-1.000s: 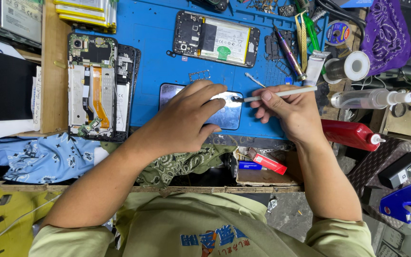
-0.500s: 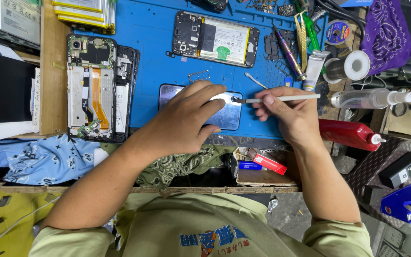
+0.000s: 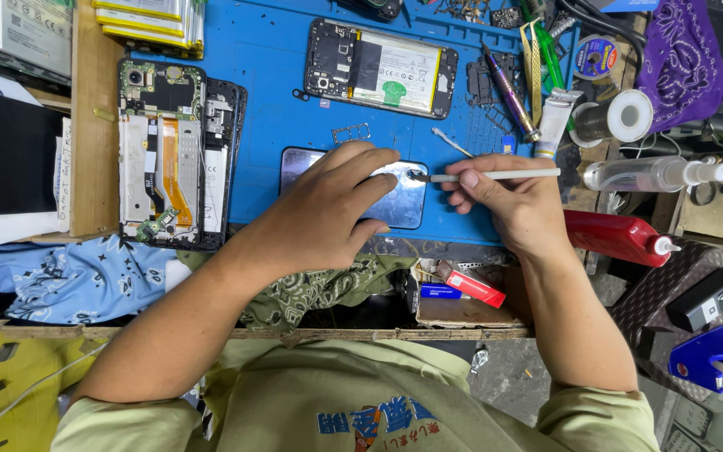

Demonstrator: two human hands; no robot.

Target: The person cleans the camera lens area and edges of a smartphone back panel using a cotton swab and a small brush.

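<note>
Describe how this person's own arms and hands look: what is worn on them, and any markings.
Both forearms are bare from the short sleeves down. The left hand and right hand wear no gloves, and no rings, watch or bands show. The sleeves belong to a pale yellow-green T-shirt with blue printed lettering on the chest. No markings are visible on the arms.

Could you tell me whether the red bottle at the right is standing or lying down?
Lying down: the red bottle rests on its side, its white nozzle pointing right.

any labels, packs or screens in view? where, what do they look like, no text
Battery label: open phone, mat top centre; white rectangle, green mark.
Glass panel: under left hand; dark, glossy.
Boxes: stacked top left; flat, white and yellow.
Red bottle: beside right hand; white nozzle.
</note>
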